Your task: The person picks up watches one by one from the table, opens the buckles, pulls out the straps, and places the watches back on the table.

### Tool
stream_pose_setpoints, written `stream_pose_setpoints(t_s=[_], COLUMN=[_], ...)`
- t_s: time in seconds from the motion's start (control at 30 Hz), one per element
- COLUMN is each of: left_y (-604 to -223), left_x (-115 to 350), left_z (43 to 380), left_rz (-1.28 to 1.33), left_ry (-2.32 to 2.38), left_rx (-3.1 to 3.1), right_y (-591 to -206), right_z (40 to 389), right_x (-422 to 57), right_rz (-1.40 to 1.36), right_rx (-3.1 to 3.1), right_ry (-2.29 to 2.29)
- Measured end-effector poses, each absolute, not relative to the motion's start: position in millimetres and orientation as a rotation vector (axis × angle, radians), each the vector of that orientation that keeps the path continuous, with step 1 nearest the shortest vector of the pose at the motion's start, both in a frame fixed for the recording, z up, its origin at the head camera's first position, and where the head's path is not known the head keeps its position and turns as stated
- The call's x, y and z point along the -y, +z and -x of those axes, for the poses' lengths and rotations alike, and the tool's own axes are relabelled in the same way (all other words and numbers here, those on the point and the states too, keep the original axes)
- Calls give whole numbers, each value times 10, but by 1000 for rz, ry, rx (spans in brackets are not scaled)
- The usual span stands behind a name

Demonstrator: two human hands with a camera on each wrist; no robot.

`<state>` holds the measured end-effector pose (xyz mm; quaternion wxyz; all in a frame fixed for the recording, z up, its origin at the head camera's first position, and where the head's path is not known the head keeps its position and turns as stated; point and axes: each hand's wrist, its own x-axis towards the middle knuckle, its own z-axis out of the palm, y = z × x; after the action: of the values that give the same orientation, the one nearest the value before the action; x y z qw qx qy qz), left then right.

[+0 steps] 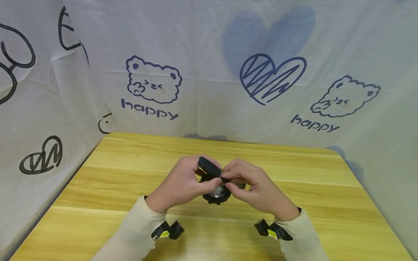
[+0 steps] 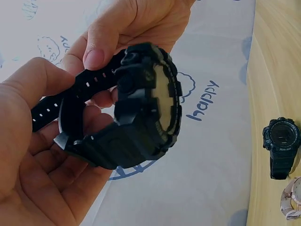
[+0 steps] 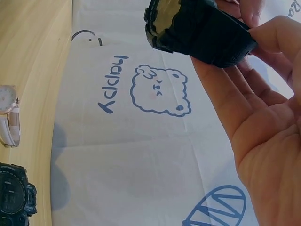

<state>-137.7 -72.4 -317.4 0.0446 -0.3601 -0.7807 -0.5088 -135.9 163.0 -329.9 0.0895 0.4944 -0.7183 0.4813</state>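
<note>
Both hands hold one black digital-style watch [image 2: 153, 101] with a chunky ridged case and a pale, glare-lit face. Its strap is looped round, and the holed strap end [image 2: 42, 113] passes by the buckle side. My left hand [image 1: 183, 183] grips the strap, thumb on top and fingers curled beneath. From the other side, my right hand [image 1: 253, 183] pinches the strap between thumb and fingers. The right wrist view shows the watch's side, with my right hand [image 3: 263, 136] under the band. Fingers partly hide the buckle.
A second black watch [image 2: 282, 139] and a pale-strapped watch [image 2: 292, 200] lie on the wooden table [image 1: 130, 152]. Behind it hangs a white cloth [image 1: 209, 72] printed with bears and hearts. Black wrist cameras [image 1: 176, 230] sit on both sleeves.
</note>
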Motion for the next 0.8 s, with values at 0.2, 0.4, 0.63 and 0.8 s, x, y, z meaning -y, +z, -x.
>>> stream_pose_setpoints(t_s=[0.2, 0.4, 0.63, 0.8], left_y=[-3172, -3176, -3178, -3179], left_x=[745, 752, 760, 760], left_z=[1377, 1375, 1382, 1390], left_rz=[1037, 1003, 1035, 1023], left_ry=[-1583, -1586, -1616, -1644], left_rx=[2432, 2424, 2437, 2467], right_y=[-3304, -3317, -3336, -3336], right_z=[1362, 1369, 1386, 1388], right_x=[-1637, -1633, -1640, -1637], right_rz=[-1453, -1487, -1526, -1523], right_rx=[2163, 2148, 2141, 2162], right_ry=[1435, 1462, 1502, 1487])
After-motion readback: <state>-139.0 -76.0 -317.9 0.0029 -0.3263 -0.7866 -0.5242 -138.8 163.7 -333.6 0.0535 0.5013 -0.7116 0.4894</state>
